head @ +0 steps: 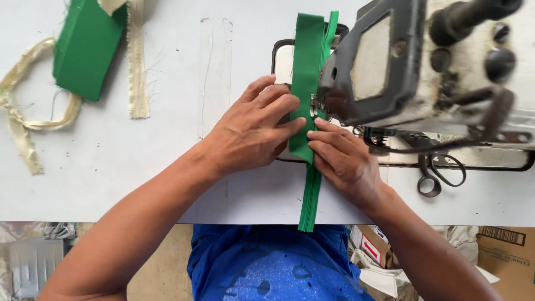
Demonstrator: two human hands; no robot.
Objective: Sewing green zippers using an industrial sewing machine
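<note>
The green fabric strip (306, 83) lies under the front of the sewing machine (390, 61), running off the table edge (111, 189); the left hand (253, 131) presses it flat, fingers spread, just left of the machine; the right hand (343, 156) pins it below the machine, fingers extended; scissors (440, 175) lie beneath the machine's right side.

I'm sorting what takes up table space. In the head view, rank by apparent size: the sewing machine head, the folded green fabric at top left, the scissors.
1. Sewing machine head, though it sits nearest the camera.
2. Folded green fabric.
3. Scissors.
</note>
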